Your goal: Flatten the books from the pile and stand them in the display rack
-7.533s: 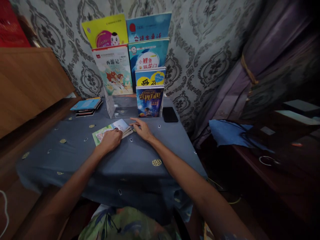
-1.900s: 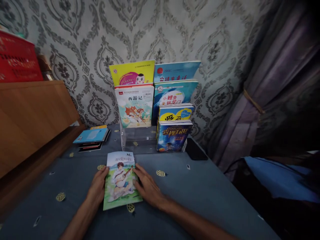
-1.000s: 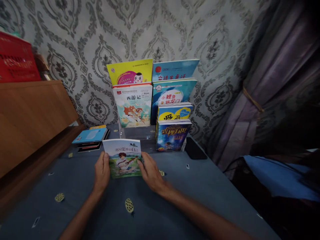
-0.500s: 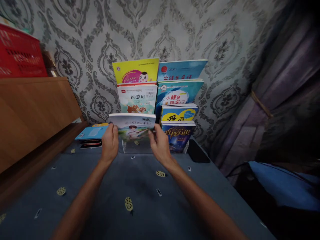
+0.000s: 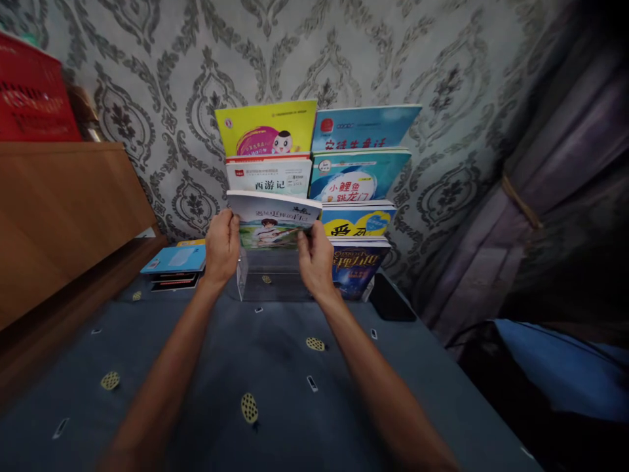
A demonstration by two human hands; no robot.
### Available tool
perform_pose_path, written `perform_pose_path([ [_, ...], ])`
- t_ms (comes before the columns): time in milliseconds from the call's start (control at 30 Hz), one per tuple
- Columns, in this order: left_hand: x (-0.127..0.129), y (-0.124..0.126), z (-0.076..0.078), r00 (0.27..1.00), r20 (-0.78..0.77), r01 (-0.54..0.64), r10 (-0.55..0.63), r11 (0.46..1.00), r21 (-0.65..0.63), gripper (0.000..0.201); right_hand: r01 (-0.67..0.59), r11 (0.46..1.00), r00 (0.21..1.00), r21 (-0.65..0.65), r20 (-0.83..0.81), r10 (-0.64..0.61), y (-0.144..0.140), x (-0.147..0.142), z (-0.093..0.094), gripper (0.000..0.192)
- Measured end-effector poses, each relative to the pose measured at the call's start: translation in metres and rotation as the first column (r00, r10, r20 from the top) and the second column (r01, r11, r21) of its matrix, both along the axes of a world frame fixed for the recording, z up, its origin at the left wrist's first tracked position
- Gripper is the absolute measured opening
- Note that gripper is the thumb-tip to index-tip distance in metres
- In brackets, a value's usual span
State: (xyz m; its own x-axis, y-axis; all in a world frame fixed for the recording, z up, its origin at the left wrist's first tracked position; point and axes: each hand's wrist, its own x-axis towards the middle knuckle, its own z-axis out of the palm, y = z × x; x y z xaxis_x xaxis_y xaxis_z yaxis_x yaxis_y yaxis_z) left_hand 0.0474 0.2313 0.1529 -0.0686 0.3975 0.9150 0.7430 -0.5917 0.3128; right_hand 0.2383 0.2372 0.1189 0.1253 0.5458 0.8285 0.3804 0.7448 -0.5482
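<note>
Both my hands hold a thin picture book with a child on a green cover. My left hand grips its left edge and my right hand its right edge. The book is in the air, upright and tilted back, just above the clear acrylic stand. The stand's front left slot is bare. Behind the held book stands a white book with a yellow one above it. The right column holds several blue books.
A small stack of books lies on the blue cloth-covered table to the left of the stand. A black phone lies to its right. A wooden cabinet flanks the left, a purple curtain the right.
The book lay flat on the table under my hands, then I lifted it by both edges and carried it forward and up over the stand's front left slot.
</note>
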Motion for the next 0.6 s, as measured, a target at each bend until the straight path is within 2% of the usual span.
perform_pose_path([
  [133,-0.005,0.009,-0.01,1.0,0.007,-0.011,0.011,0.999,-0.04,0.034,0.007,0.999,0.999,-0.045,0.047,-0.005,0.01,-0.002,-0.008,0.009],
  [433,-0.013,0.028,-0.034,0.999,-0.019,-0.046,0.044,0.994,-0.101,0.028,-0.021,0.992,0.994,-0.125,0.106,0.034,0.029,-0.004,-0.029,0.023],
  [600,-0.017,0.032,-0.04,0.999,0.018,-0.047,0.051,0.988,-0.148,0.025,-0.043,0.99,0.983,-0.136,0.17,0.066,0.036,-0.003,-0.034,0.031],
])
